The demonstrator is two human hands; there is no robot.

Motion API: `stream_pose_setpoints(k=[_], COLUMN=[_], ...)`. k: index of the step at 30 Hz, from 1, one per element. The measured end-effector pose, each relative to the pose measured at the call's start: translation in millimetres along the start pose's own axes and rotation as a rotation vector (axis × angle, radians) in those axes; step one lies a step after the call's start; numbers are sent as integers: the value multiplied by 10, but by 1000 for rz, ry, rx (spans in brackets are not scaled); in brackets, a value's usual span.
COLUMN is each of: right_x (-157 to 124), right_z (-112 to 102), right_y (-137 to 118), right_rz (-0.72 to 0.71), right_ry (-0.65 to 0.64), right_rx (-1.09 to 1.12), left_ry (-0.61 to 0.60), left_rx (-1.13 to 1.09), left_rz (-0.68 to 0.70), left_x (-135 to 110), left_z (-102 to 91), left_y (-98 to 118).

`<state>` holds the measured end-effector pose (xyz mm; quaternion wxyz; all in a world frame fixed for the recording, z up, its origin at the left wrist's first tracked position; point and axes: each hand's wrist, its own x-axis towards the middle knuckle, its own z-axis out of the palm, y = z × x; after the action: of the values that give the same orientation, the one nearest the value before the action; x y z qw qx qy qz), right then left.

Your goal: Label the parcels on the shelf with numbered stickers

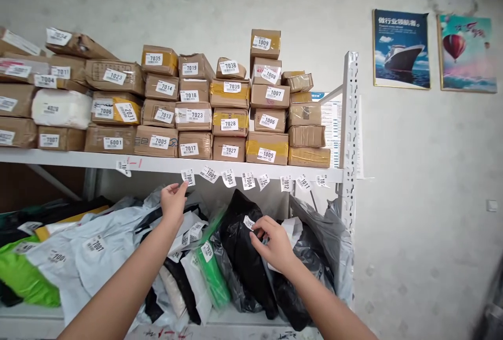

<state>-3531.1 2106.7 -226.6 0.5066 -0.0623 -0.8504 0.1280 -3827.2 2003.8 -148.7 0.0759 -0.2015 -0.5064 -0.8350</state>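
Observation:
At the upper shelf's front edge, my left hand (173,203) is closed, its thumb and finger at the lower end of a white number label (187,177) stuck there. My right hand (274,244) pinches the edge of another small white label (249,222) in front of a black plastic parcel bag (239,248). Whether that label is still stuck to the bag, I cannot tell. Between my hands stands a green parcel bag (214,272) bearing its own label. Several more labels hang in a row along the shelf edge, among them a curled label (228,178).
Stacked brown cardboard boxes (156,138) with number labels fill the white upper shelf (78,157). Light grey parcel bags (98,251) and a lime green bag (27,272) lie below. A perforated upright post (349,120) bounds the right side. Two posters (401,52) hang beyond.

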Motion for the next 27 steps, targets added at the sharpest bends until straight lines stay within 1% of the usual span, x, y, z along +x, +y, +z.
stream_pose_setpoints(k=[3, 6, 10, 12, 15, 19, 21, 23, 25, 27], right_x=[55, 61, 57, 66, 83, 87, 71, 26, -58, -159], right_z=[144, 256, 315, 321, 332, 332, 263, 101, -142, -398], right_y=[22, 51, 78, 85, 100, 116, 70, -49, -235, -442], right_rz=[23, 46, 64, 74, 83, 72, 52, 4, -71, -162], right_ry=[2, 3, 0, 3, 9, 20, 34, 70, 167, 290], right_rx=[54, 89, 114, 124, 139, 160, 171, 202, 246, 200], left_ry=[-57, -119, -133, -138, -147, -117, -96, -61, -9, 66], left_rx=[-43, -55, -46, -42, -32, -4, 19, 55, 112, 193], left_rz=[-71, -93, -110, -114, -107, -73, -37, 9, 63, 130], left_x=[-7, -22, 3, 34, 75, 100, 128, 188, 285, 417], left_z=[-45, -150, -268, -273, -221, -184, -229, -313, -420, -535], left_y=[12, 4, -5, 12, 58, 77, 46, 2, -30, -31])
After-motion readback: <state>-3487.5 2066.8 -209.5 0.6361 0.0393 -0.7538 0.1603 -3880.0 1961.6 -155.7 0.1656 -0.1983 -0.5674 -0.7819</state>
